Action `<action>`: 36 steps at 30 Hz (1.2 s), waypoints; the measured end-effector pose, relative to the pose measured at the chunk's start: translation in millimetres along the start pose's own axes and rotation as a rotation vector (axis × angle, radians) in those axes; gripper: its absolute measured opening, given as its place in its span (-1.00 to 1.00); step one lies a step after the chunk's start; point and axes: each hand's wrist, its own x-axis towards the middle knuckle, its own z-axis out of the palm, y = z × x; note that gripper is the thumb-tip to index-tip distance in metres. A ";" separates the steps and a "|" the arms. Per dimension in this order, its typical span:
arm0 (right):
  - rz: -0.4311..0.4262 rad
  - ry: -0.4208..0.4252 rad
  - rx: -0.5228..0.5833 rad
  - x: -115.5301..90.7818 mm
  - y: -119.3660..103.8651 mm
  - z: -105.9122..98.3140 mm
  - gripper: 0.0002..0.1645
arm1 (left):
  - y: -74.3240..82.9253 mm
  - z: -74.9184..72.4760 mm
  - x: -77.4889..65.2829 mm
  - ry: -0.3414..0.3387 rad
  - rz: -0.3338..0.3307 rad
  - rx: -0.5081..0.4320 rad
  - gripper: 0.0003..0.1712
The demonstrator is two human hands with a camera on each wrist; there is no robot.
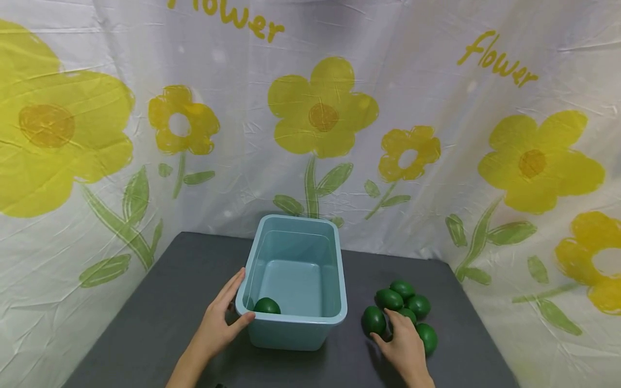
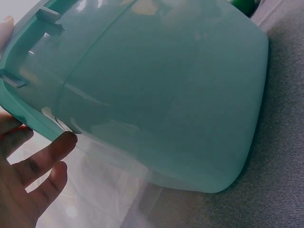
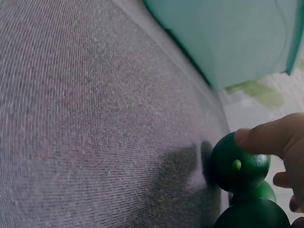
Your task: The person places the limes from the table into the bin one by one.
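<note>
A light blue-green plastic bin (image 1: 296,334) stands on the dark tabletop. My left hand (image 1: 220,315) holds its near left corner, thumb on the front rim and fingers along the left side. The left wrist view shows those fingers (image 2: 40,166) against the bin below its rim. Inside, by the front wall, lies a dark green, avocado-like fruit (image 1: 267,305). To the bin's right, my right hand (image 1: 401,345) grips another such fruit (image 1: 373,320) between thumb and fingers. It rests on the table, its small stem nub showing in the right wrist view.
Several more green fruits (image 1: 419,306) lie bunched beside and beyond the right hand. The grey cloth-like tabletop (image 1: 194,269) runs back to a white curtain (image 1: 233,188) printed with yellow flowers, which also hangs on both sides.
</note>
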 end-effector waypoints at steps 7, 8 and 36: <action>-0.047 -0.019 -0.090 0.3 -1.5 1.8 -0.18 | 0.4 -0.8 0.8 -0.002 -0.002 -0.006 0.01; -0.055 -0.011 -0.102 0.3 -1.4 2.7 -0.19 | 0.7 -0.9 1.0 -0.004 -0.004 -0.005 0.01; -0.192 0.074 -0.251 4.5 4.6 14.7 -0.19 | 0.3 -0.9 0.1 -0.012 -0.019 -0.025 0.02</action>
